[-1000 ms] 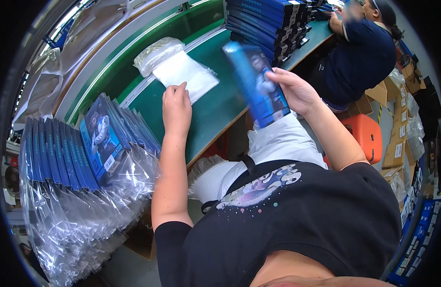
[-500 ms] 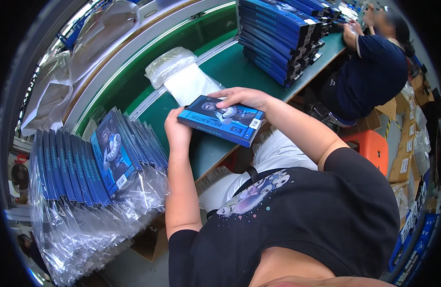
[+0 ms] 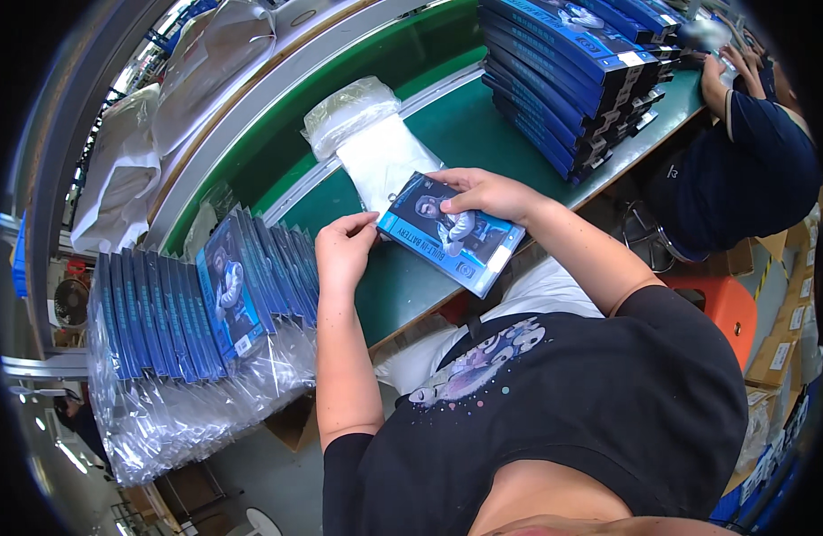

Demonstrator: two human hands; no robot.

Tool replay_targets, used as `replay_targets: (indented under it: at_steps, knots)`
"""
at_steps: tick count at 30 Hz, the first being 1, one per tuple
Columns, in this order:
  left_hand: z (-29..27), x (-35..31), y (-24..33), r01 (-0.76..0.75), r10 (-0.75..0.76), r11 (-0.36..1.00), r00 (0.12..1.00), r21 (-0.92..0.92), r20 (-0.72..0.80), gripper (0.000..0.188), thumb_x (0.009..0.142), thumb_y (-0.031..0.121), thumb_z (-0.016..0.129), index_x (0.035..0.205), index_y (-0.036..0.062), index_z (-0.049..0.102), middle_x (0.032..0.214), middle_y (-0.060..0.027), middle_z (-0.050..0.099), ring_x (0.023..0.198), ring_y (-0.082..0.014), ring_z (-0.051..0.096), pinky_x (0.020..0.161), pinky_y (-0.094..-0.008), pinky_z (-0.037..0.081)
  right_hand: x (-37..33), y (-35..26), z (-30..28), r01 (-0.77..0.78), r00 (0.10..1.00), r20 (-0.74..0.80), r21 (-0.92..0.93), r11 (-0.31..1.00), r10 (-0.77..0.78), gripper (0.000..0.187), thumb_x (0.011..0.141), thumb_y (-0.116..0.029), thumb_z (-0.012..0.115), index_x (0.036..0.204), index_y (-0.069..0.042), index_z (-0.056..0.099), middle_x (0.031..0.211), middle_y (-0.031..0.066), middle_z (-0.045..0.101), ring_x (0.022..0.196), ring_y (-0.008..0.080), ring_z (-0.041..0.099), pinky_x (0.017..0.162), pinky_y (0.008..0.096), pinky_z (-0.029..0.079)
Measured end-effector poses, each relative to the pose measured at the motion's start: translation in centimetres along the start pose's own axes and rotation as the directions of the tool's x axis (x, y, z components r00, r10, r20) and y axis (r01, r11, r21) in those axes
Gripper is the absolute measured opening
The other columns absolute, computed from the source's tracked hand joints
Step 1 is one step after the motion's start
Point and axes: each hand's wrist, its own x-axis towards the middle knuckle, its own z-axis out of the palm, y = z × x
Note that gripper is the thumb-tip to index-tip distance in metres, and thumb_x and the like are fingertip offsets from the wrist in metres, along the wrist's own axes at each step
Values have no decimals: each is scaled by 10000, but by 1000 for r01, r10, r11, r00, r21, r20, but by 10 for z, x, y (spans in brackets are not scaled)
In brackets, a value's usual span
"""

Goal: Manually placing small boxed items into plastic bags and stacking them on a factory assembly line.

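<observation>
A flat blue printed box [image 3: 470, 248] is gripped at its far right side by my right hand [image 3: 496, 196], the thumb lying over the printed face. That face is turned up towards me, tilted. My left hand [image 3: 344, 255] is closed in a pinch right by the box's left edge; what is between its fingertips, if anything, is too small to make out. Just beyond the box, a stack of white and clear plastic bags [image 3: 376, 161] lies on the green tabletop [image 3: 447, 134]. To my left stands a row of similar blue boxes [image 3: 152, 313] in clear plastic.
Tall stacks of blue boxes [image 3: 554, 80] stand at the far right of the table. A co-worker in a dark shirt [image 3: 742, 179] sits beyond them. An orange stool [image 3: 729, 308] and cardboard cartons [image 3: 778, 348] are on my right. Wrapped sheets [image 3: 210, 67] lean behind the table's rail.
My left hand has come off the box's side and now pinches near its edge. The box has turned, showing more of its printed face. The whole view has shifted slightly.
</observation>
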Motion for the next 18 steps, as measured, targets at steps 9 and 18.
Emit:
replay_targets:
  at_steps: [9,18]
  knots:
    - [17,-13,18,-420,475,801,879,426,-28,327,766,-1,581,1061,66,704,712,-121,601,656,-178,612,636,-307,481,-7,22,27,106,925,-292,-414,904,-243,562,871,-50,572,1365,100,352,1227,177,560,1093,193,548,960,302,420]
    - [28,-25,8,73,-76,750,997,-657,23,407,913,158,590,1253,-58,526,951,-57,658,822,-119,629,738,-281,521,-18,15,26,111,887,-436,-124,986,-155,334,764,-253,790,707,-49,532,671,38,588,599,81,551,534,221,445]
